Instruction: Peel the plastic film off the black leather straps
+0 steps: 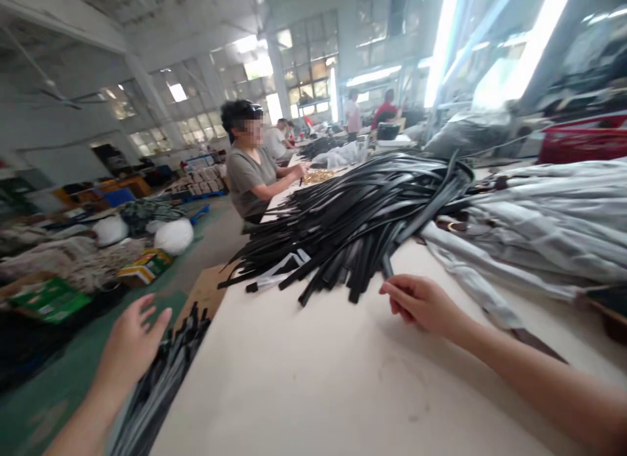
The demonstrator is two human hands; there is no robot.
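A large heap of black leather-like straps (353, 227) lies across the cream work table (313, 397), their ends fanning toward me. My right hand (421, 306) is just below the heap's near edge, its loosely curled fingers close to a strap end and holding nothing. My left hand (132, 355) is raised with fingers spread past the table's left edge, empty. Below it, a second bundle of black straps (164, 384) runs along that edge. Pale grey wrapped strips (553, 227) lie to the right of the heap, and one reaches toward my right forearm.
A seated co-worker (249, 162) works at the table's far part beside a pile of small brass pieces (318, 176). A red crate (582, 140) stands at the right. Sacks, boxes and bundles (93, 260) cover the floor at the left.
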